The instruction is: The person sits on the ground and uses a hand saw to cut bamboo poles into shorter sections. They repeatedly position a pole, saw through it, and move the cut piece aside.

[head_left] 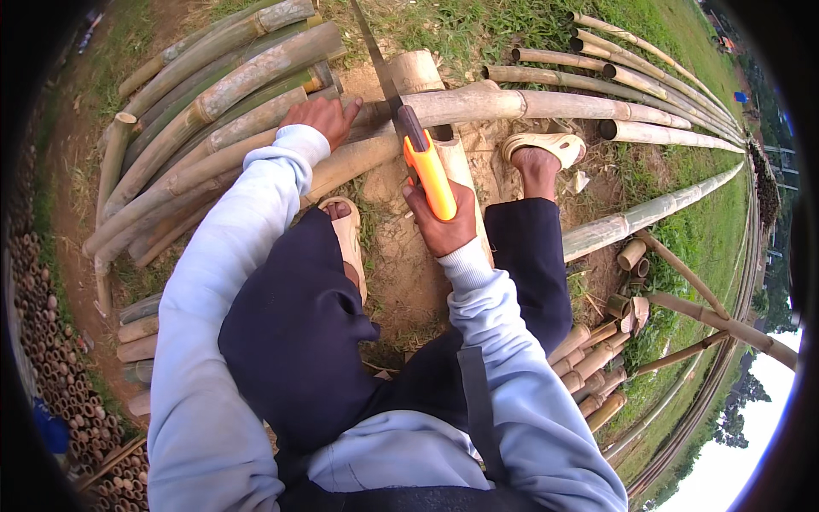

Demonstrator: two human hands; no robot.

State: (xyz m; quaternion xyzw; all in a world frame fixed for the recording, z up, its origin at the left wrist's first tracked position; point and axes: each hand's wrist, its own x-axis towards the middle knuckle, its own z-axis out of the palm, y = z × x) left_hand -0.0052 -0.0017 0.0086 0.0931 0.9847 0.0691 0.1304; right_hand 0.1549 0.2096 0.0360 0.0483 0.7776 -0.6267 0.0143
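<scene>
My right hand [445,218] is wrapped round the orange handle of a hand saw [433,181]. The saw's long dark blade points away from me and lies across a pale bamboo pole [486,104]. Left of the blade, my left hand [326,119] grips the pole from above, its thumb stretched toward the blade; its other fingers are partly hidden. Under the pole, near the cut place, are short thick bamboo pieces [414,70]. My sandalled feet stand on either side of the ground below it.
Stacked bamboo poles [230,85] lie at the left. More long poles [631,77] spread over the grass at the far right. Cut bamboo lengths [597,367] are piled by my right leg, beside a frame of crossed poles [717,316]. Many short cut pieces [64,358] fill the left edge.
</scene>
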